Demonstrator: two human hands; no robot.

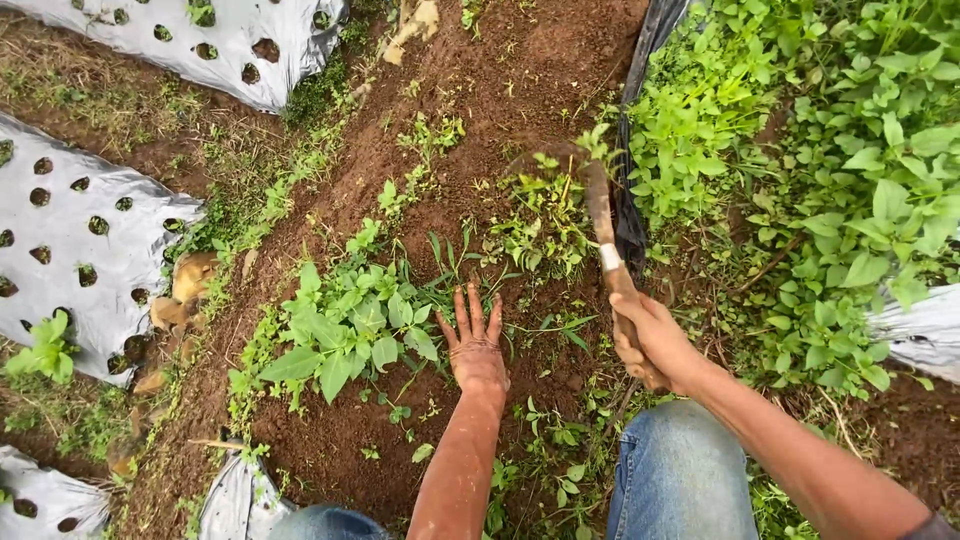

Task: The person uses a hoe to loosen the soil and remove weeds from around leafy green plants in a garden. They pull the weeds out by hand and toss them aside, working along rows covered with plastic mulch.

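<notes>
The left hand (474,345) lies flat on the bare brown soil (500,80) with its fingers spread wide and pointing far, holding nothing; its fingertips reach the right edge of a clump of broad-leaved green weeds (345,325) that grows just to its left. The right hand (652,340) is wrapped tight around the wooden handle of a small hand hoe (603,225), whose shaft runs far from the fist, with a pale band around it a little above the grip. The far end of the tool, caked with earth, sits among low weeds (540,225) in the middle of the dirt strip; the exact shape of its blade cannot be told under the soil and leaves. Both forearms are smeared with dirt. Near the bottom edge a knee in blue jeans (680,470) shows between the arms, and a second bit of denim lies lower left. To the left, sheets of silver plastic mulch (90,250) with round planting holes cover the beds, with another sheet far left at the top. To the right of the tool a black plastic edge (630,200) borders a dense bank of leafy green plants (820,150).
</notes>
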